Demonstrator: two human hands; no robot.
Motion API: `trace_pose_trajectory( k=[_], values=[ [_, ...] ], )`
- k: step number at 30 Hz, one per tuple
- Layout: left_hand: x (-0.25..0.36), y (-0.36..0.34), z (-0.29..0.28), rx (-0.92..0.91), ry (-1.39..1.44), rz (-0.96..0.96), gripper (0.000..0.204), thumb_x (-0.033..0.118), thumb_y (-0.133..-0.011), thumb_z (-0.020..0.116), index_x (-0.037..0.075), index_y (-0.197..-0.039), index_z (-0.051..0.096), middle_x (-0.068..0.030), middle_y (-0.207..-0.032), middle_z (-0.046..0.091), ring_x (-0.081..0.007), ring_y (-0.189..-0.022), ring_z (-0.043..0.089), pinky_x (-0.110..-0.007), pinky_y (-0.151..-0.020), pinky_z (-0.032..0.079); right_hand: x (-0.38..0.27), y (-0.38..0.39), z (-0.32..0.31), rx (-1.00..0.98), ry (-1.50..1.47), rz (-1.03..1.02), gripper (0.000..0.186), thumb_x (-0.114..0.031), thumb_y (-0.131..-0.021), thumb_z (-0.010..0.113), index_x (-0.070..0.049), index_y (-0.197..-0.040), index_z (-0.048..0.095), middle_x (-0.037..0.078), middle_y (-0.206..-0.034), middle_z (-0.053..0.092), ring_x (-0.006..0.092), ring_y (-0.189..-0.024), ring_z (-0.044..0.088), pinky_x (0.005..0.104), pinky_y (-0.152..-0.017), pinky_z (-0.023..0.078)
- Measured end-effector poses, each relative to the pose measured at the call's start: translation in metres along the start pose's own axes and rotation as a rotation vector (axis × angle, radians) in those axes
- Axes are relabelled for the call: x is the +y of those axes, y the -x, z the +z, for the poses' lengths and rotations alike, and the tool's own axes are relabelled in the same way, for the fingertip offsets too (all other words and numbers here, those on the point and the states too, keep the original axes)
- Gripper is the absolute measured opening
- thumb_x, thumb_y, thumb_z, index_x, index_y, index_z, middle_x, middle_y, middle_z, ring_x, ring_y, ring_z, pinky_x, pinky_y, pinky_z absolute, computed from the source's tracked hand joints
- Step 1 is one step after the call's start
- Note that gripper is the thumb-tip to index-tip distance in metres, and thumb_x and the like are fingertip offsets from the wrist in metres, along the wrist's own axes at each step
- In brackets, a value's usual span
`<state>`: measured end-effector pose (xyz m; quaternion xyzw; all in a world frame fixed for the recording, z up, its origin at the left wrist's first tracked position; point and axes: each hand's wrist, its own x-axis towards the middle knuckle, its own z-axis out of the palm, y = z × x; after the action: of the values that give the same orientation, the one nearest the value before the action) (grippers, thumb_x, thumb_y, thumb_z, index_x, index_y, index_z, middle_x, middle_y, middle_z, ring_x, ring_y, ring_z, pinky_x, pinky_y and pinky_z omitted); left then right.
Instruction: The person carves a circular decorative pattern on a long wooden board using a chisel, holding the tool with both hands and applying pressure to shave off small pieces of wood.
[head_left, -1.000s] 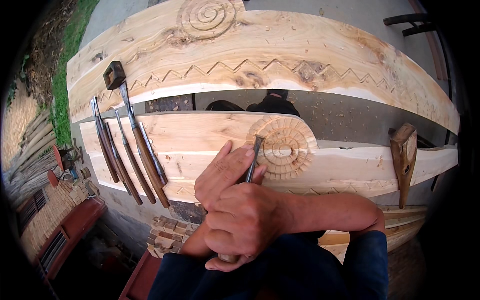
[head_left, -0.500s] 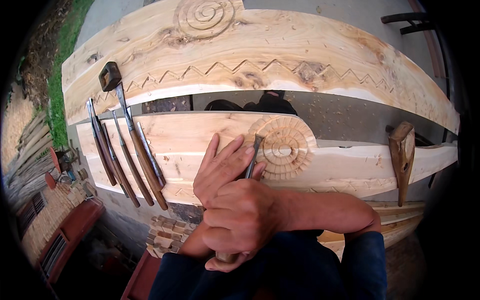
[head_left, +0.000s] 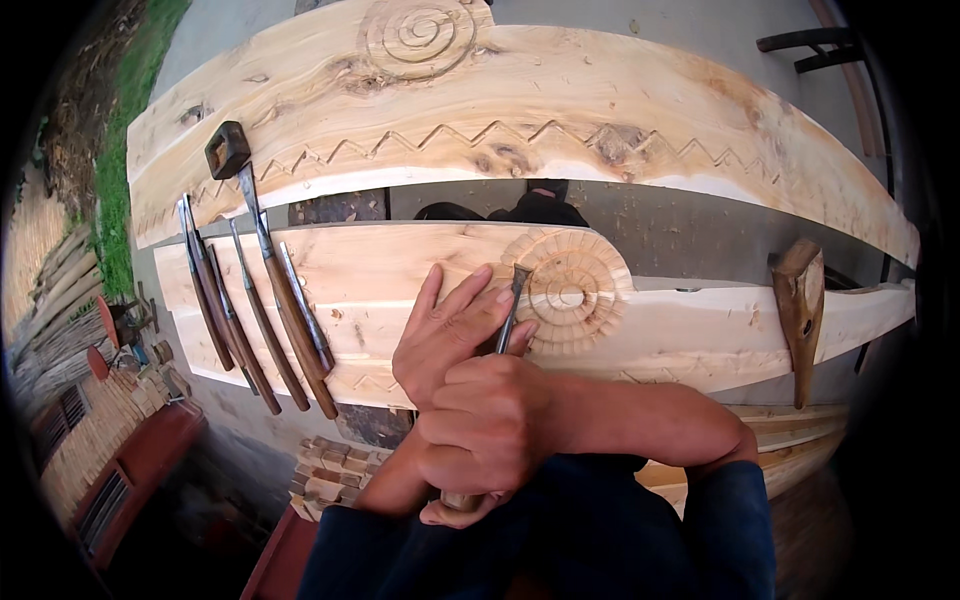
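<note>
While the right fingers grip the chisel by its wooden handle, likely the surest hold on a stiff, light tool, its shaft runs ahead between the thumb and spread left fingers; whether these pinch it, I cannot tell. Just past them, its tip lies at the carved spiral.

Right of the carved rosette, my right hand has passage along the near board as far as the wooden mallet. Leftward, my left hand blocks first; the row of chisels obstructs beyond it.
</note>
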<state>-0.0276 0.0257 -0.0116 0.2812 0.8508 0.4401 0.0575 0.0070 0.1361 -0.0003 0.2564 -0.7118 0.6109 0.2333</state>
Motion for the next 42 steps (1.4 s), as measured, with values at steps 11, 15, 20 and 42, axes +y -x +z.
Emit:
trace_pose_trajectory(
  k=[11,15,20,42],
  values=[
    [-0.001,0.004,0.005,0.071,-0.020,0.055,0.039,0.017,-0.085,0.098,0.003,-0.118,0.083,-0.0121,-0.113,0.086,-0.0374,-0.125,0.079,-0.063,-0.120,0.049,-0.002,-0.004,-0.007,-0.035,-0.002,-0.029,0.050,-0.045,-0.087,0.084,-0.009,-0.069,0.055,0.005,-0.066,0.052,0.0211,-0.058,0.058,0.0359,-0.055,0.044],
    [-0.001,0.000,-0.009,-0.077,0.067,-0.016,0.048,0.025,-0.082,0.100,0.000,-0.119,0.082,-0.0170,-0.115,0.086,-0.0379,-0.124,0.079,-0.062,-0.117,0.051,-0.004,-0.002,0.005,-0.055,0.187,-0.104,0.053,-0.043,-0.099,0.077,-0.010,-0.069,0.047,0.002,-0.068,0.048,0.0173,-0.056,0.052,0.0319,-0.053,0.039],
    [-0.015,0.010,-0.011,0.009,0.075,0.090,0.051,0.025,-0.083,0.100,-0.002,-0.123,0.080,-0.0205,-0.120,0.084,-0.0387,-0.120,0.081,-0.061,-0.114,0.054,-0.008,-0.003,0.007,-0.050,0.233,-0.161,0.048,-0.042,-0.098,0.074,-0.009,-0.069,0.052,0.002,-0.066,0.053,0.0183,-0.057,0.056,0.0329,-0.055,0.041],
    [-0.002,0.019,-0.010,-0.073,-0.053,0.041,0.049,0.025,-0.090,0.094,-0.001,-0.128,0.079,-0.0189,-0.127,0.083,-0.0343,-0.129,0.077,-0.059,-0.117,0.054,-0.012,0.012,0.006,-0.126,-0.036,-0.069,0.054,-0.046,-0.099,0.075,-0.010,-0.068,0.050,0.003,-0.068,0.050,0.0199,-0.058,0.053,0.0337,-0.053,0.042]
  ],
)
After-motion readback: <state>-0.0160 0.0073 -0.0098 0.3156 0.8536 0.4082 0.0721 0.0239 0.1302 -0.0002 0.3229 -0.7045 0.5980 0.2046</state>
